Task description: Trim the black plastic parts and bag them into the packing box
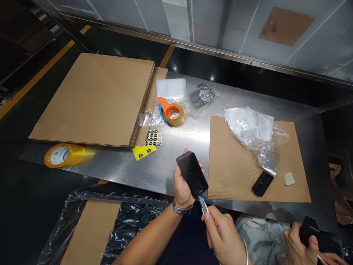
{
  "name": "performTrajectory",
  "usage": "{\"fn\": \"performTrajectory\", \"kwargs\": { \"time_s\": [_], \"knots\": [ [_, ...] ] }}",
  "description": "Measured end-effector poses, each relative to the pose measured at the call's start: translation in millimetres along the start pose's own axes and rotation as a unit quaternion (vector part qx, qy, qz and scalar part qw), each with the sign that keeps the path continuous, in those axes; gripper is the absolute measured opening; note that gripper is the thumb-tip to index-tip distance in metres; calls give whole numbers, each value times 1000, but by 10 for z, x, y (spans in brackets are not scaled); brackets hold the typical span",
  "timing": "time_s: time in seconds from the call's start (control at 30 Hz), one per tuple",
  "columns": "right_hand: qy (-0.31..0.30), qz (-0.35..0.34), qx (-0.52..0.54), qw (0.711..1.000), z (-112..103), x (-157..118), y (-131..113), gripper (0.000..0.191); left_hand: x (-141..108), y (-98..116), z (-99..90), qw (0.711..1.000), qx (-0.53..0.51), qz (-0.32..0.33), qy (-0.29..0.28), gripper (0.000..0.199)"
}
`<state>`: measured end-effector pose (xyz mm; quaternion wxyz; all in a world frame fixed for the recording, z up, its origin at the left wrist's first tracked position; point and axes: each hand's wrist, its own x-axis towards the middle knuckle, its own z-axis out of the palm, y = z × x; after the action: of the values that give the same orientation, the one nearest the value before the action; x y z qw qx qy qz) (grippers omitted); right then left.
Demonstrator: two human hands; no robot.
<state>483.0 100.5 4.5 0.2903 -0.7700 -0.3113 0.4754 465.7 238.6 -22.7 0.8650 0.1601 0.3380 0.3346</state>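
Observation:
My left hand (182, 188) is wrapped round a black rectangular plastic part (192, 173), tilted, with a recessed face turned up and a small hole in it. In my right hand (224, 232) is a utility knife (203, 204) with a light handle. Its blade tip is at the lower end of the black part, close to a small round opening; whether it touches cannot be seen. A second black part (262, 183) of similar look lies on the cardboard sheet (228, 162) to the right, near a small off-white block (289, 179).
A stack of cardboard (96, 99) covers the left of the metal table (121, 165). Nearby are a tape dispenser (171, 111), a tape roll (63, 155), sticker sheets (153, 137) and plastic bags (248, 125). At lower right, a co-worker's hand (299, 241) holds a black part.

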Motion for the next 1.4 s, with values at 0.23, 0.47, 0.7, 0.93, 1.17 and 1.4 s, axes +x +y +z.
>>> {"fn": "performTrajectory", "kwargs": {
  "time_s": [0.23, 0.47, 0.7, 0.93, 1.17, 1.4],
  "knots": [
    [-4, 1, -4, 1000, -1, -11, 14, 33, 3, -19, -16, 1000, -1, 4, -18, 53],
    [3, 8, -11, 1000, -8, -10, 5, 33, -15, -31, 3, 1000, 3, 6, -4, 53],
    [2, 20, 9, 1000, 3, 5, 1, 33, -14, -48, -7, 1000, -4, 16, -2, 53],
    [-28, 44, 107, 993, 23, 50, -59, 36, -1, -56, -14, 1000, -9, 28, 6, 49],
    [22, 35, 113, 993, 63, 33, -23, 35, -6, -31, 59, 995, -36, 82, 37, 44],
    [264, -188, -332, 886, 91, -52, -45, 26, 11, -48, 19, 987, -57, 148, 16, 44]
  ]
}}
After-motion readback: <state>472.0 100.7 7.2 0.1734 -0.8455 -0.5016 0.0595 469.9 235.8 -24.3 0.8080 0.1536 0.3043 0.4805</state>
